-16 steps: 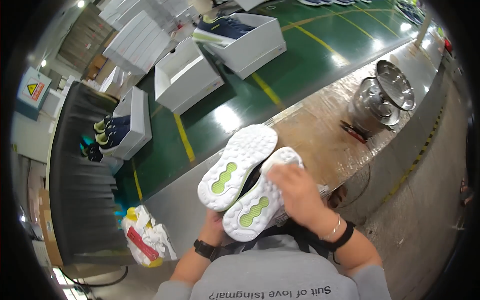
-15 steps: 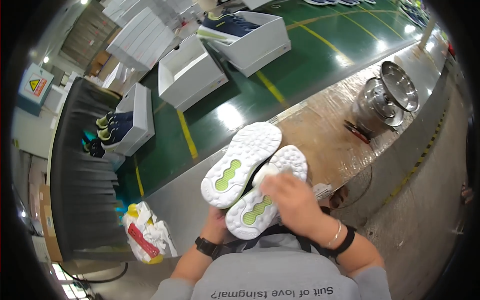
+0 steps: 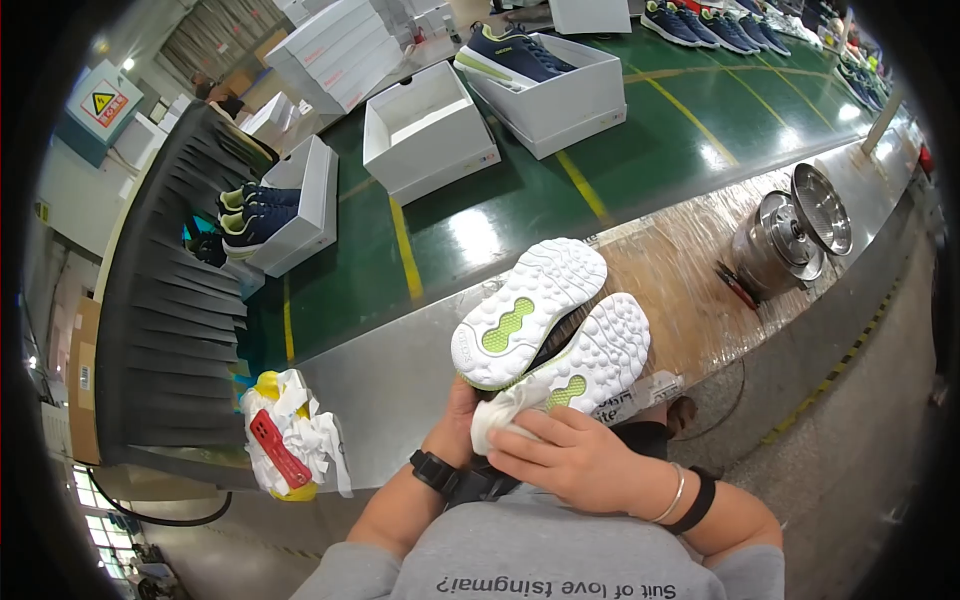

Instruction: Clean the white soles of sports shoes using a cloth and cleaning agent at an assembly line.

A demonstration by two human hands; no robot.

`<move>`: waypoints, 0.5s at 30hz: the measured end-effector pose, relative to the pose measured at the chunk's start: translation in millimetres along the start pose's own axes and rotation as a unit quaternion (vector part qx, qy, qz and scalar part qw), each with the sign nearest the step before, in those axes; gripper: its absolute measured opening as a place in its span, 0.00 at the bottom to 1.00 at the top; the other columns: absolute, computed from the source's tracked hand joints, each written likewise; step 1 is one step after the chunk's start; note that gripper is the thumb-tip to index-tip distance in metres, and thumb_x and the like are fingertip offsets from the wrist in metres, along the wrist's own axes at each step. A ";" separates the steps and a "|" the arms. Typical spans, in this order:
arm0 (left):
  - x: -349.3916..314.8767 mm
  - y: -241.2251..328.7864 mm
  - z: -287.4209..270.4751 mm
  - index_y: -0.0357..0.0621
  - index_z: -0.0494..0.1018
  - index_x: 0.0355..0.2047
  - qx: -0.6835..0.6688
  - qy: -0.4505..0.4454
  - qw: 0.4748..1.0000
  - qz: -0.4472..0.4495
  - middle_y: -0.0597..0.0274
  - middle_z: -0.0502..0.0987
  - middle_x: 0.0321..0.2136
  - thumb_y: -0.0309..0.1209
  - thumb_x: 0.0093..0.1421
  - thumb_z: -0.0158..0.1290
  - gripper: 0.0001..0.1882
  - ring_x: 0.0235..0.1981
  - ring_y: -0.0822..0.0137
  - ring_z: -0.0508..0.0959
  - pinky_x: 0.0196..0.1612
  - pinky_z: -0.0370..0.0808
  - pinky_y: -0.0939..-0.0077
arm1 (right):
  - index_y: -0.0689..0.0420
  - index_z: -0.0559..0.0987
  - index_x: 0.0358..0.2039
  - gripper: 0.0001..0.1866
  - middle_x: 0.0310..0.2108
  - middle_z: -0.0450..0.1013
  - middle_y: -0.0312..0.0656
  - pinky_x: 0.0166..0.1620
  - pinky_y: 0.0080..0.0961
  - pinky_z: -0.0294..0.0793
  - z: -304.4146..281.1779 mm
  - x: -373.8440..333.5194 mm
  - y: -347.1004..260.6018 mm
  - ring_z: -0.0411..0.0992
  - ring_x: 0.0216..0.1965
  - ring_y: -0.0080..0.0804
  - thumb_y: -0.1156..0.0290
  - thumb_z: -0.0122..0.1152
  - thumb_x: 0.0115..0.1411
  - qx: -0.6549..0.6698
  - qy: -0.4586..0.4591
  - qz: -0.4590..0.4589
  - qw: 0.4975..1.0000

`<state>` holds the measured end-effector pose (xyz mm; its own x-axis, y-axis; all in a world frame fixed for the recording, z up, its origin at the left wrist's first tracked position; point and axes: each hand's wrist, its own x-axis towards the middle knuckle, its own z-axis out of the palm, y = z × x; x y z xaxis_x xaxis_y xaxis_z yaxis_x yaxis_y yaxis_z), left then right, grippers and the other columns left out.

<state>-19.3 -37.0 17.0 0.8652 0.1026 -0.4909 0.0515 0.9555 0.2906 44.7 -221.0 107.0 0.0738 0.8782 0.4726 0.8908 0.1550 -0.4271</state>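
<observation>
A pair of sneakers (image 3: 560,280) is turned soles up in front of me, white and knobbly with green patches at the heel half. My left hand (image 3: 462,405) holds the pair from below at the heel end; most of its fingers are hidden under the shoes. My right hand (image 3: 560,455) presses a whitish cloth (image 3: 505,412) against the heel of the nearer sole, its fingers closed on the cloth. Dark uppers show only in the gap between the soles.
White shoeboxes (image 3: 430,135) stand on the green conveyor belt (image 3: 470,230), two with navy sneakers. A metal pot-like dispenser (image 3: 775,245) and red-handled pliers (image 3: 737,285) sit on the wrapped bench to the right. White scraps (image 3: 320,440) with a red cutter (image 3: 278,448) lie left.
My right hand with the cloth has moved from the middle of the nearer sole down to its heel. The shoes and the whole view have shifted slightly.
</observation>
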 end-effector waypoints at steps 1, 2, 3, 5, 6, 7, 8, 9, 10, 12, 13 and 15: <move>0.2 -0.2 5.8 0.40 0.66 0.53 -0.018 0.004 1.000 -0.013 0.50 0.70 0.52 0.45 0.58 0.50 0.27 0.52 0.56 0.71 0.57 0.67 0.55 | 0.54 0.75 0.43 0.17 0.49 0.67 0.36 0.46 0.29 0.68 -3.3 -6.7 2.2 0.66 0.50 0.34 0.72 0.53 0.50 -0.028 -0.018 -0.052 0.998; 2.0 -0.6 6.5 0.40 0.67 0.53 -0.036 -0.018 0.999 -0.017 0.51 0.69 0.53 0.45 0.59 0.50 0.27 0.52 0.56 0.71 0.57 0.67 0.55 | 0.53 0.75 0.43 0.17 0.50 0.67 0.33 0.46 0.27 0.68 -6.6 -14.5 4.7 0.65 0.51 0.32 0.70 0.53 0.51 -0.055 -0.037 -0.103 0.992; 5.2 0.3 1.4 0.40 0.67 0.53 -0.036 -0.025 0.999 -0.020 0.51 0.69 0.53 0.45 0.59 0.50 0.27 0.52 0.56 0.71 0.57 0.67 0.55 | 0.53 0.75 0.43 0.17 0.50 0.67 0.33 0.46 0.27 0.68 -9.7 -24.5 9.4 0.65 0.51 0.32 0.70 0.53 0.51 -0.062 -0.039 -0.101 0.992; 11.5 5.7 -14.8 0.40 0.67 0.52 -0.028 0.002 1.000 -0.003 0.51 0.70 0.53 0.45 0.59 0.49 0.27 0.52 0.56 0.71 0.57 0.66 0.55 | 0.51 0.75 0.44 0.18 0.51 0.67 0.31 0.46 0.27 0.68 -11.0 -52.8 18.1 0.65 0.51 0.31 0.69 0.54 0.50 -0.066 -0.042 -0.117 0.990; 8.9 4.5 -1.8 0.40 0.67 0.52 -0.078 -0.026 0.996 -0.033 0.50 0.70 0.52 0.45 0.60 0.49 0.26 0.53 0.56 0.71 0.57 0.66 0.55 | 0.49 0.76 0.43 0.17 0.50 0.67 0.30 0.45 0.29 0.68 -7.5 -76.7 26.2 0.65 0.51 0.31 0.69 0.54 0.50 -0.118 -0.037 -0.077 0.989; 7.7 5.6 0.3 0.40 0.67 0.52 -0.076 -0.030 0.996 -0.035 0.50 0.70 0.52 0.45 0.60 0.49 0.26 0.53 0.56 0.71 0.57 0.66 0.55 | 0.49 0.76 0.43 0.17 0.50 0.67 0.31 0.45 0.31 0.68 -8.2 -95.4 37.7 0.66 0.51 0.32 0.70 0.54 0.50 -0.164 -0.093 -0.016 0.982; 7.0 4.7 0.8 0.40 0.67 0.52 -0.034 -0.031 0.999 -0.023 0.50 0.70 0.52 0.45 0.60 0.48 0.26 0.53 0.56 0.71 0.57 0.67 0.55 | 0.51 0.77 0.40 0.16 0.47 0.69 0.34 0.45 0.33 0.69 -8.6 -112.5 52.6 0.67 0.49 0.36 0.75 0.53 0.49 -0.128 -0.098 0.077 0.984; 6.5 5.5 -1.5 0.40 0.68 0.52 0.005 -0.030 1.000 -0.005 0.50 0.70 0.52 0.45 0.60 0.48 0.26 0.52 0.56 0.71 0.57 0.67 0.55 | 0.54 0.77 0.40 0.17 0.45 0.71 0.37 0.46 0.34 0.69 -17.8 -119.3 59.2 0.69 0.46 0.40 0.78 0.53 0.48 -0.114 -0.048 0.150 0.981; 8.3 6.4 -6.1 0.40 0.68 0.52 -0.049 -0.037 0.997 -0.044 0.50 0.70 0.52 0.45 0.61 0.47 0.25 0.52 0.55 0.72 0.56 0.68 0.56 | 0.55 0.78 0.40 0.18 0.45 0.72 0.38 0.46 0.34 0.69 -18.4 -122.5 56.8 0.69 0.46 0.41 0.80 0.53 0.48 -0.120 0.037 0.199 0.972; 12.4 6.5 -13.6 0.40 0.68 0.52 -0.046 -0.029 0.997 -0.047 0.50 0.70 0.52 0.45 0.61 0.47 0.25 0.51 0.56 0.72 0.55 0.69 0.56 | 0.55 0.78 0.41 0.18 0.44 0.73 0.38 0.47 0.35 0.68 -24.9 -114.2 41.4 0.70 0.46 0.41 0.81 0.52 0.47 -0.120 0.124 0.251 0.953; 13.9 7.1 -15.9 0.40 0.68 0.52 -0.045 -0.021 0.998 -0.049 0.50 0.70 0.52 0.45 0.61 0.46 0.25 0.51 0.56 0.72 0.55 0.69 0.56 | 0.55 0.78 0.42 0.19 0.45 0.73 0.39 0.47 0.35 0.68 -28.5 -93.3 32.5 0.70 0.47 0.41 0.81 0.52 0.48 -0.119 0.145 0.231 0.955; 14.0 8.7 -14.6 0.39 0.68 0.51 -0.044 -0.010 0.998 -0.049 0.50 0.71 0.51 0.45 0.61 0.47 0.25 0.51 0.56 0.72 0.55 0.70 0.56 | 0.54 0.76 0.46 0.20 0.48 0.71 0.42 0.47 0.33 0.69 -16.3 -57.2 21.7 0.70 0.48 0.40 0.79 0.51 0.51 -0.095 0.121 0.137 0.979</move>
<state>-14.1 -23.2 0.7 0.8681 0.0033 -0.4963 0.0924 0.9814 0.1681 67.1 -275.2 83.3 0.4049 0.7391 0.5383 0.8883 -0.1785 -0.4231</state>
